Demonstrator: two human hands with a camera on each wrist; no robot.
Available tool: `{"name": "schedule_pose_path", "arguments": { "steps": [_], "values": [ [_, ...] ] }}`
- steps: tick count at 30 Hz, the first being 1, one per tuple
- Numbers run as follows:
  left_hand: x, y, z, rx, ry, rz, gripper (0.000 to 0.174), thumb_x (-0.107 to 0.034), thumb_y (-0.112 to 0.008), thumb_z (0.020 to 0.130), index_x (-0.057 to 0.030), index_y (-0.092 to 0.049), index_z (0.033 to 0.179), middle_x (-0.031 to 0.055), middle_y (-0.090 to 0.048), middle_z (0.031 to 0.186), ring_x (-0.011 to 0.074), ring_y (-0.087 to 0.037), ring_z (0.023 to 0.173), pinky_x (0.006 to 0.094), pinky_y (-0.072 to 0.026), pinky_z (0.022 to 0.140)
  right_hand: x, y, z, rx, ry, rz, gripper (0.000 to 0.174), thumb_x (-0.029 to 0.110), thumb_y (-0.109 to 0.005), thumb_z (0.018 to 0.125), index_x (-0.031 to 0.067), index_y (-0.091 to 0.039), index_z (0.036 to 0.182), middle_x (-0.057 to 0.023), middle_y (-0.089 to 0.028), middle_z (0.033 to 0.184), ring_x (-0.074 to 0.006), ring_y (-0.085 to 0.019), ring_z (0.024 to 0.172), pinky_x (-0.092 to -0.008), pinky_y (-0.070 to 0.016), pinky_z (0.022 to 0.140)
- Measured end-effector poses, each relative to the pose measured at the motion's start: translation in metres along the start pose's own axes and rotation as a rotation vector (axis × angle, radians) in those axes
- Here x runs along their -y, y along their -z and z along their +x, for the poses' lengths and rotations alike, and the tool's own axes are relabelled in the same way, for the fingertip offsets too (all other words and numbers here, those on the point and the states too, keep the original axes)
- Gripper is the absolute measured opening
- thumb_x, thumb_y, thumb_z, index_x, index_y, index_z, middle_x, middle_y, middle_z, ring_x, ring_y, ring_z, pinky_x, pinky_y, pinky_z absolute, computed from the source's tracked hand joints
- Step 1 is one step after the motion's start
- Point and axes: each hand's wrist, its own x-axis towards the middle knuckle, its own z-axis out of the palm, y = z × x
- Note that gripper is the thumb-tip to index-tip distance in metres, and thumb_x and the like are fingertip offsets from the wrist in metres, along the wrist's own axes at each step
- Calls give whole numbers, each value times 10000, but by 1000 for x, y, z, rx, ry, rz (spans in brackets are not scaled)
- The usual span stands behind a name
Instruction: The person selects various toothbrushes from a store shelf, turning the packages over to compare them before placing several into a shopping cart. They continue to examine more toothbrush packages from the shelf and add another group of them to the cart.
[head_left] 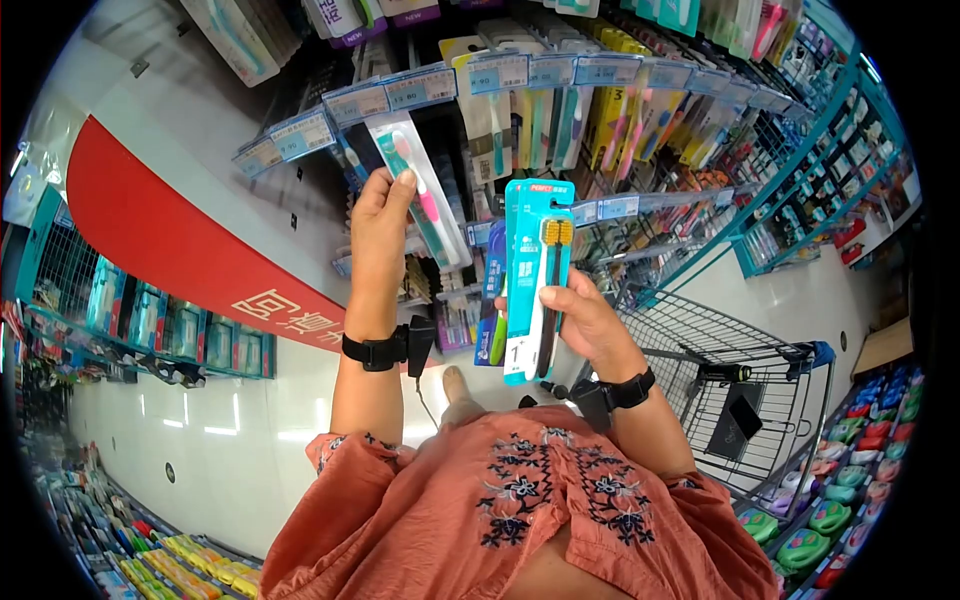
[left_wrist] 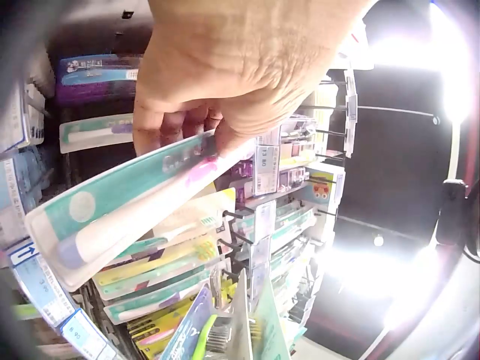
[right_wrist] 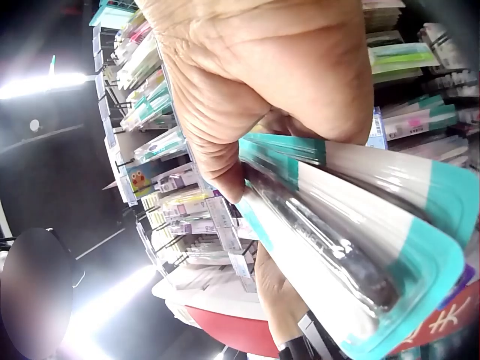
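Below price tags (head_left: 408, 92), a pink-handled toothbrush pack (head_left: 428, 207) is pinched by the left hand (head_left: 380, 228); teal packs (head_left: 529, 280) (gripped by the right hand (head_left: 595, 325)) should be steadied.

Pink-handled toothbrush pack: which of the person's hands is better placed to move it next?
Probably the left: the left hand pinches the pink-handled pack close by the shelf's price labels, while the right hand is occupied, holding teal toothbrush packs.
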Motion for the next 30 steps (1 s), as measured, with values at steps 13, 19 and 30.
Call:
{"name": "schedule_pose_path", "arguments": {
  "steps": [13, 19, 30],
  "values": [
    [18, -10, -39, -12, 111, -371, 249, -235, -565, 1040, -55, -580, 1213, -7, -637, 1001, 78, -594, 915, 253, -508, 810, 3, 2, -8, 13, -2, 15, 624, 220, -701, 912, -26, -418, 1411, -197, -622, 1259, -324, -656, 1144, -466, -530, 1004],
    [7, -6, -34, -66, 97, -332, 209, -239, -568, 1038, -63, -592, 1148, -17, -630, 923, 64, -582, 814, 236, -492, 736, 2, -1, -10, 7, -25, 3, 604, 223, -703, 908, -4, -444, 1404, -181, -633, 1248, -313, -660, 1135, -461, -529, 1004],
    [1, -8, -26, -96, -25, -275, 223, -241, -558, 1047, -72, -583, 1189, -18, -626, 977, 60, -569, 874, 224, -472, 768, -2, -4, -6, 18, -21, -30, 605, 240, -699, 912, 2, -449, 1409, -175, -637, 1244, -296, -660, 1133, -445, -517, 1014]
  ]
}}
